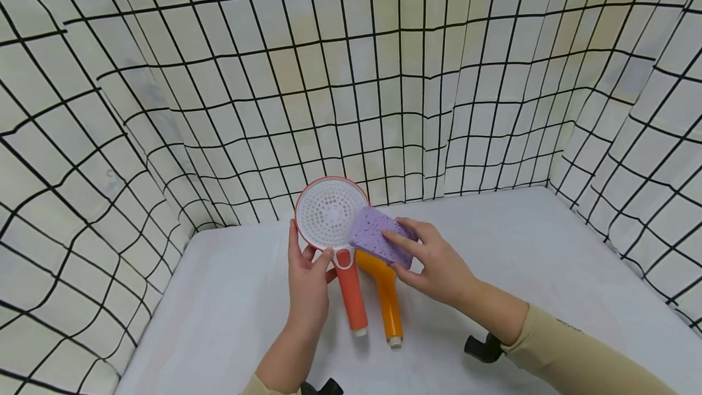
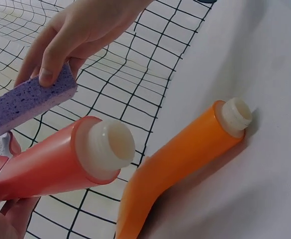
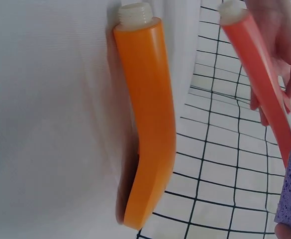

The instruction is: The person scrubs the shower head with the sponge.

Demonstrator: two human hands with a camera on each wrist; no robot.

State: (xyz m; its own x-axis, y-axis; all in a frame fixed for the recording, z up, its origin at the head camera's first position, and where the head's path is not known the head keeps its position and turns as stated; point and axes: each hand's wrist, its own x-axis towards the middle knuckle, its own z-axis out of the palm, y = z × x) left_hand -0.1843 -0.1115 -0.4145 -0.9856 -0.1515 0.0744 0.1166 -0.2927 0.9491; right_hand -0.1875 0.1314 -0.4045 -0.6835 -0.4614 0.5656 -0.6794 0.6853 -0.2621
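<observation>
Left hand (image 1: 307, 282): fingers curled round the neck of the red shower head (image 1: 331, 224), held upright above the white bench (image 1: 548, 273), spray face toward the camera. Right hand (image 1: 433, 264): fingers pinching the purple sponge (image 1: 378, 238), pressed against the spray face's right edge. Orange shower head (image 1: 384, 294) lying on the bench just beside, partly under the sponge. No readable writing or brand anywhere.

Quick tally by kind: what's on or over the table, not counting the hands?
Shower heads: 2, a red one held up by the left hand and an orange one lying on the table.
Sponges: 1, a purple sponge that the right hand presses to the red one's face.
Total: 3
</observation>
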